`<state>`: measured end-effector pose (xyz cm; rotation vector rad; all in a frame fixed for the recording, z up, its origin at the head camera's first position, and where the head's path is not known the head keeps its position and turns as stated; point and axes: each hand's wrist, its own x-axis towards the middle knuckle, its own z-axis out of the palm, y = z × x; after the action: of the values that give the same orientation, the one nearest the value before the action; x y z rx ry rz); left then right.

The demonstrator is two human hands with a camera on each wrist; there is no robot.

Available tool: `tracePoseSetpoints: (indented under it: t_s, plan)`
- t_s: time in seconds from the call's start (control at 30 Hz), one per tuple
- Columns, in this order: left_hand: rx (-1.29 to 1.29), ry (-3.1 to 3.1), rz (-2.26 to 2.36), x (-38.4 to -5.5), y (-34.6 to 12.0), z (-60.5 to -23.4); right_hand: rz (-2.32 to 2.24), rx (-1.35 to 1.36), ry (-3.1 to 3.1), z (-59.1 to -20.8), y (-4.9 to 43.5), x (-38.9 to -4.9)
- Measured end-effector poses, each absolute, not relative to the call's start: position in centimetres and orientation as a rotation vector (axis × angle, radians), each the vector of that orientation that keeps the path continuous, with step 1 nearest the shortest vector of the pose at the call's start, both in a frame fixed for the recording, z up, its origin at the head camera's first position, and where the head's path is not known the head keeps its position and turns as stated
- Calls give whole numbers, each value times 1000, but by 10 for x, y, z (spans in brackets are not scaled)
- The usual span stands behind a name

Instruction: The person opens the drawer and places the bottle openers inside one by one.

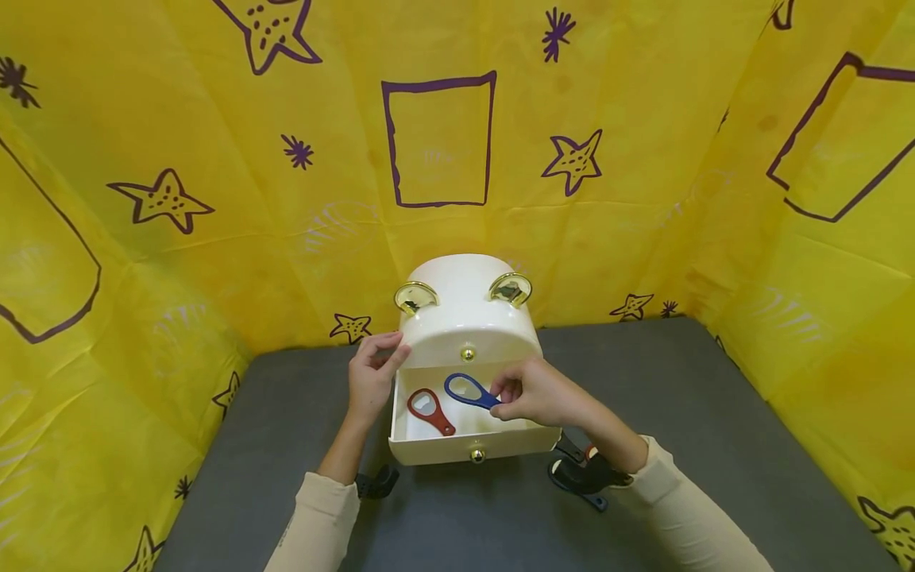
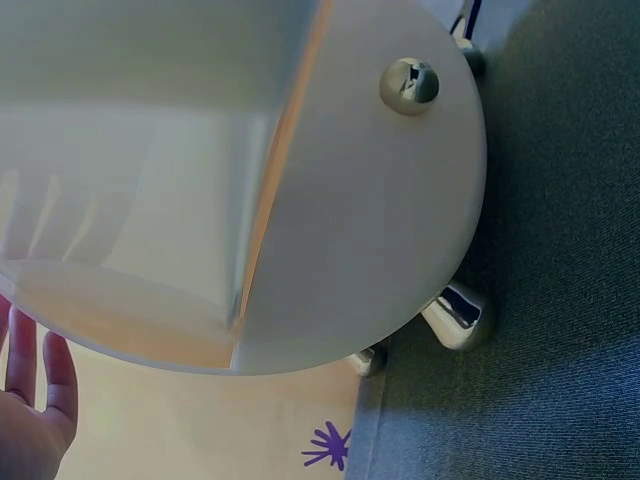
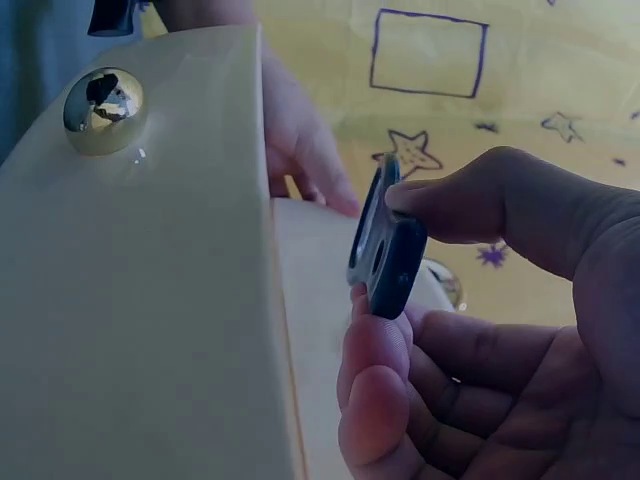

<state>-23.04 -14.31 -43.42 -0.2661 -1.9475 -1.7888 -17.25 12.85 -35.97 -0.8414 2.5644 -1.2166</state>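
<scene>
A cream storage box [image 1: 468, 278] with gold-rimmed ears has its lower drawer [image 1: 436, 451] pulled out toward me. My right hand [image 1: 532, 391] pinches the handle end of a blue bottle opener [image 1: 468, 389] between thumb and fingers, over the drawer. In the right wrist view the opener [image 3: 398, 265] is seen nearly edge-on, the thumb on top. Inside the drawer, to the left, lies a red bottle opener [image 1: 431, 411]. My left hand [image 1: 369, 377] rests at the box's left side, fingertips by its edge; in the left wrist view its fingers [image 2: 22, 360] are extended beside the drawer wall.
Dark bottle openers [image 1: 588, 494] lie on the grey table [image 1: 286, 445] below my right wrist, partly hidden by the wrist strap. A gold knob [image 1: 477, 455] sticks out from the drawer front. Yellow cloth [image 1: 343, 206] with purple drawings stands around the back and sides.
</scene>
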Motion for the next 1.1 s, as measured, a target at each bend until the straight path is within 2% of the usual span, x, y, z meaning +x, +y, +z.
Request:
tracePoseSetpoints:
  t_s: [0.57,0.9,1.1]
  plan:
    - [-244,-1965,-1782,-230,-143,-435,-887,-779,2774,-379,97,-182]
    - [-258,-1993,-1777,-212,-136,-409,-596,-774,2877,-386,83,-186]
    - [-266,-1978,-1782,-211,-136,-408,-538,-720,2914,-391,77,-188]
